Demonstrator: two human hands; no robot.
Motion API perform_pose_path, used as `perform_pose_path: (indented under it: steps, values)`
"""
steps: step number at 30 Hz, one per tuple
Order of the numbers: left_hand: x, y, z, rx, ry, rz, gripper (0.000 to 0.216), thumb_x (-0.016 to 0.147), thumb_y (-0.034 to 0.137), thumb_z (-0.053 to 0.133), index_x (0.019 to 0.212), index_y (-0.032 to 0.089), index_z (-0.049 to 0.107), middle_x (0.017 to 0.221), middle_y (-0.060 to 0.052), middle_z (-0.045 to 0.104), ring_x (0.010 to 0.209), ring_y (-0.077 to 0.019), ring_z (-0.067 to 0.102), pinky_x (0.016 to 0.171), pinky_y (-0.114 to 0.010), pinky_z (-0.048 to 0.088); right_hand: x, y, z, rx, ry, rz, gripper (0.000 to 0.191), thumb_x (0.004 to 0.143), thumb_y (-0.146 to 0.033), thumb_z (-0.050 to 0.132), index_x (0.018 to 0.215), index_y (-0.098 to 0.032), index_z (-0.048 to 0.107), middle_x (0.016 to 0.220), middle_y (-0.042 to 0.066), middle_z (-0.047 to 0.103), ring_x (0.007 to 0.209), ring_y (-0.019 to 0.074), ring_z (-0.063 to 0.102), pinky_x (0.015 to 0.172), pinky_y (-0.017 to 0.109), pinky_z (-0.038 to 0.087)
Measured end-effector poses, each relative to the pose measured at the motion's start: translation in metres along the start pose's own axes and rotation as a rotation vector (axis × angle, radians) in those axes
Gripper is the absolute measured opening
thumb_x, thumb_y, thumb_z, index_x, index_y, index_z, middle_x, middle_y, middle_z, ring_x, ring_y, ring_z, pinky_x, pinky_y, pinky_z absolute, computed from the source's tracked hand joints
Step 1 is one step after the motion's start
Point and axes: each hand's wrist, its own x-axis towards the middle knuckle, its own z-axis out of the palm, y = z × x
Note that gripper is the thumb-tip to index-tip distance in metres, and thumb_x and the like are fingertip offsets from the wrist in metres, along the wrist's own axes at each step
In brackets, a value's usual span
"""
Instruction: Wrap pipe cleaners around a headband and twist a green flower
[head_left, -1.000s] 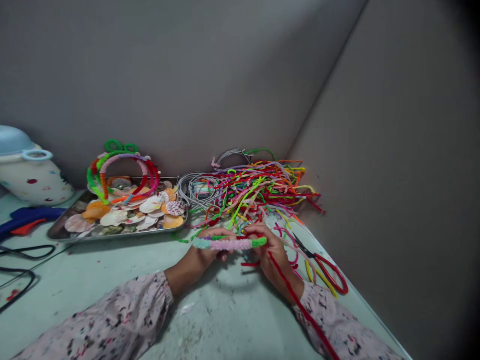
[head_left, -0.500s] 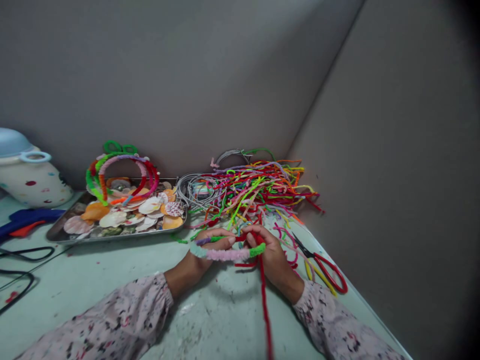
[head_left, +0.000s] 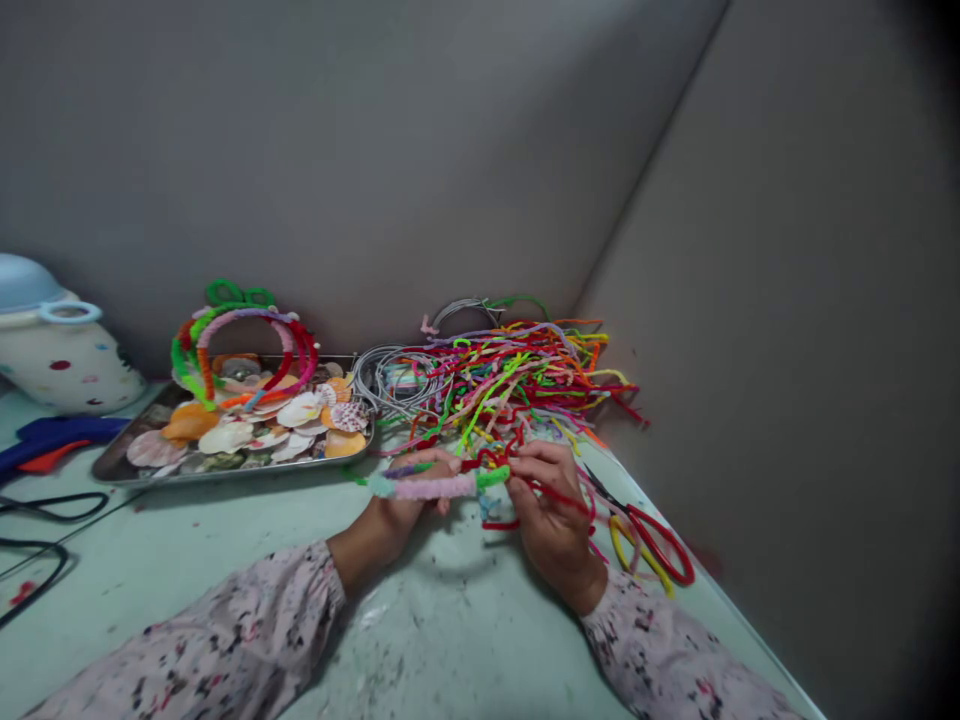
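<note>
My left hand (head_left: 409,500) is curled shut round one side of the ring (head_left: 435,487), which I hold up over the table (head_left: 450,650), in front of me. My right hand (head_left: 555,520) is closed too, fingertips pinching the red strand (head_left: 559,495) by the ring's green bit; I can't tell if they touch the ring as well. Half a second ago the red strand hung straight down toward me. Now it sticks out to the right, past my fingers, so I think the red is going round the ring. The scissors (head_left: 619,505) lie near my right hand. Behind is the fuzzy pile (head_left: 525,375), and to the left are shells (head_left: 300,408) in a tray (head_left: 232,473).
</note>
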Motion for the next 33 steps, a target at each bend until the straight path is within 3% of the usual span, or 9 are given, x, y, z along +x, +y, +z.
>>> perform_pose_path:
  steps: [6, 13, 19, 28, 33]
  values:
    - [-0.001, 0.006, 0.004, 0.011, 0.064, -0.110, 0.032, 0.080, 0.039, 0.060, 0.065, 0.012, 0.063, 0.060, -0.002, 0.056, 0.049, -0.0067, 0.048, 0.048, -0.019, 0.037, 0.003, -0.003, 0.000, -0.009, -0.035, 0.050, 0.015, 0.085, -0.012, 0.054, 0.094, -0.023, 0.059, 0.092, 0.002, 0.057, 0.090, 0.0164, 0.055, 0.082, 0.033, 0.044]
    - [-0.002, 0.014, 0.007, -0.068, 0.022, -0.097, 0.023, 0.080, 0.033, 0.061, 0.070, 0.012, 0.062, 0.060, -0.001, 0.056, 0.048, -0.0060, 0.047, 0.046, -0.018, 0.035, 0.001, -0.001, 0.002, 0.139, -0.057, 0.329, 0.006, 0.087, -0.024, 0.055, 0.091, -0.022, 0.058, 0.084, 0.000, 0.059, 0.078, 0.0156, 0.057, 0.073, 0.029, 0.046]
    - [-0.004, 0.015, 0.008, -0.066, -0.053, -0.087, 0.017, 0.078, 0.029, 0.064, 0.071, 0.013, 0.060, 0.061, 0.000, 0.057, 0.050, -0.0069, 0.048, 0.047, -0.018, 0.035, 0.002, 0.011, 0.003, 0.342, -0.059, 0.644, 0.018, 0.085, -0.039, 0.056, 0.089, -0.021, 0.057, 0.071, 0.000, 0.059, 0.064, 0.0151, 0.055, 0.060, 0.027, 0.045]
    - [-0.004, 0.013, 0.008, -0.029, 0.002, -0.124, 0.023, 0.078, 0.033, 0.064, 0.069, 0.012, 0.062, 0.061, -0.001, 0.057, 0.050, -0.0070, 0.049, 0.048, -0.019, 0.036, 0.003, 0.019, 0.010, 0.673, -0.076, 0.824, 0.025, 0.081, -0.042, 0.062, 0.093, -0.020, 0.058, 0.069, -0.002, 0.060, 0.055, 0.0099, 0.053, 0.049, 0.020, 0.040]
    - [-0.001, 0.009, 0.005, -0.056, -0.009, -0.125, 0.019, 0.076, 0.031, 0.066, 0.072, 0.012, 0.064, 0.061, -0.001, 0.059, 0.049, -0.0071, 0.049, 0.047, -0.020, 0.035, 0.000, 0.022, 0.011, 0.758, -0.246, 0.896, 0.030, 0.078, -0.045, 0.063, 0.083, -0.016, 0.063, 0.076, 0.004, 0.065, 0.058, 0.0120, 0.057, 0.049, 0.022, 0.042]
